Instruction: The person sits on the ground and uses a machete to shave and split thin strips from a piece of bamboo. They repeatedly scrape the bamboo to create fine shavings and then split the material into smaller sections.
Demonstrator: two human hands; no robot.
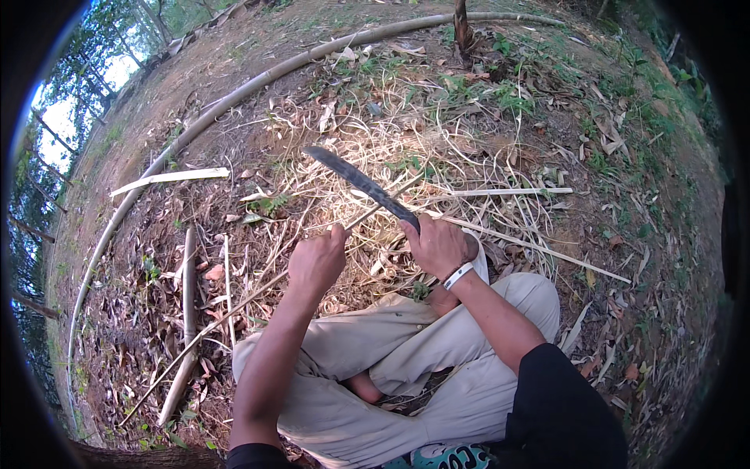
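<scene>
Head view: long curved pole [269, 76] arcs over leaf-littered ground, far side. Pale shavings [422, 141] heaped ahead of the crossed legs in pale trousers [469, 399]. Thin strip [254, 296] runs diagonally, lower left up to the shavings, passing through left hand [319, 258]; fingers clamped round it. Machete [359, 182] crosses strip just beyond that hand, tip pointing up-left; contact can't be told. Right hand [437, 246] fingers wrapped on its handle. White wristband [458, 275] on right wrist.
</scene>
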